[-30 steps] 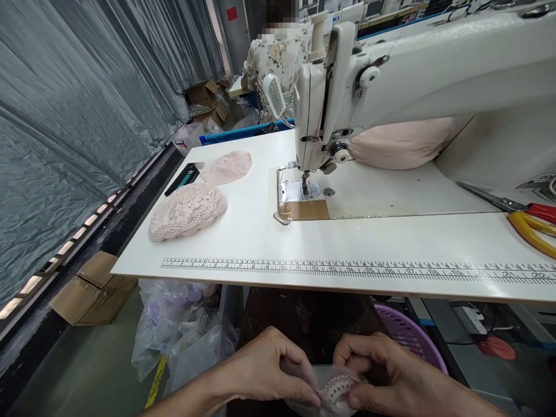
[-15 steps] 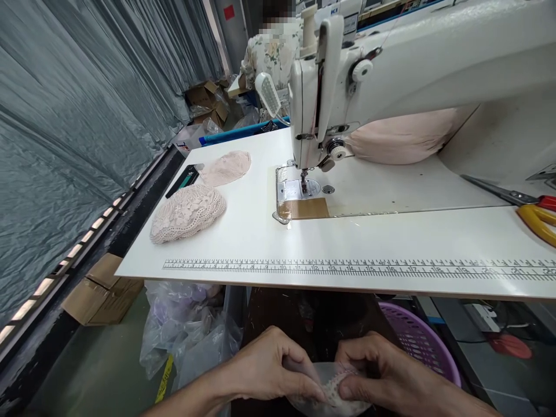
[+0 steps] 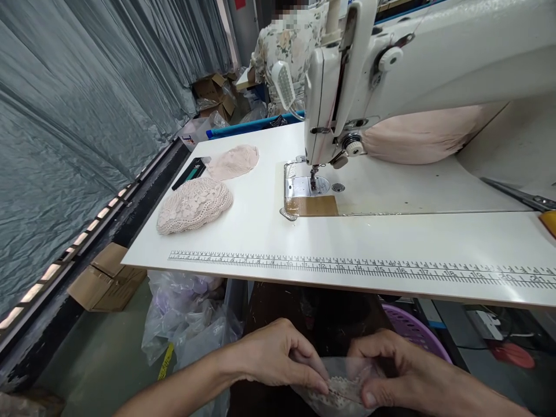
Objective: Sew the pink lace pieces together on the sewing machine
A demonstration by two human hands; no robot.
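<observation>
Both hands are seen below the front edge of the table (image 3: 260, 231), at the bottom of the view. The left hand (image 3: 278, 359) is curled nearly closed, its thumb and fingertips pinched on the left edge of a small lace piece (image 3: 341, 389). The right hand (image 3: 391, 370) is likewise closed to a pinch, thumb and forefinger on the right edge of the same piece. The lace piece is held between the two hands, over a thin see-through layer, well below the table top.

On the table, a sewing machine (image 3: 391, 75) is placed at the right, with pink cloth (image 3: 425, 136) tucked under its arm. A lace cap (image 3: 194, 204) is laid near the left edge, and a plain pink piece (image 3: 234, 161) just behind it. A printed ruler (image 3: 347, 267) is marked along the front edge. Scissors (image 3: 521, 197) are noted at far right. Under the table, a purple basket (image 3: 412, 330) and plastic bags (image 3: 191, 313) are observed.
</observation>
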